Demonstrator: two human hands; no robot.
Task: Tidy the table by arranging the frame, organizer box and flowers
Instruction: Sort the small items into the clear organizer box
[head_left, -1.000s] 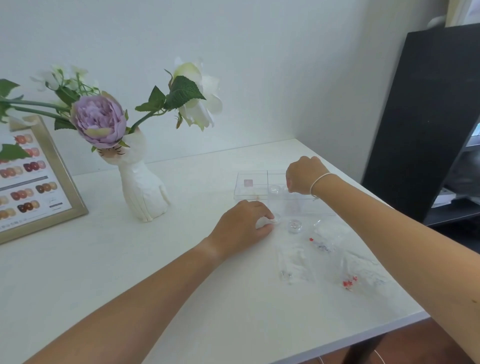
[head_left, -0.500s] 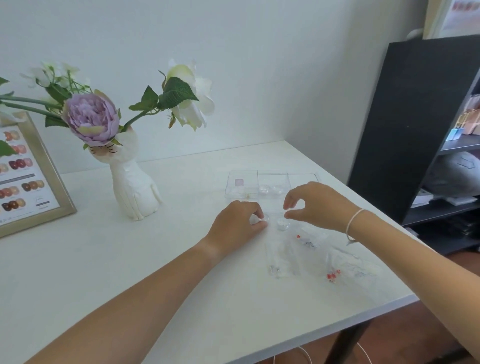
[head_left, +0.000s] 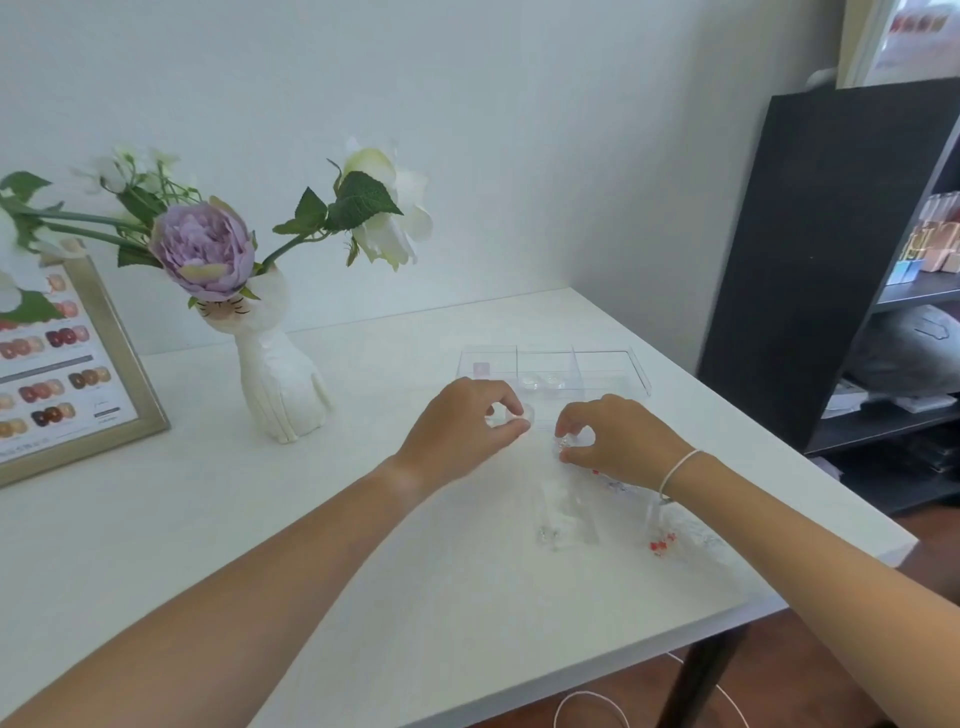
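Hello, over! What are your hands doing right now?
Left hand pinches a small clear pot. Right hand pinches another. Organizer box just beyond, open. Plastic bags lie beside.

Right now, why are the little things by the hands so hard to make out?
Head view: soft, even light, faint shadows; the clear organizer box and plastic bags nearly vanish against the white table; the wide lens bends the edges.
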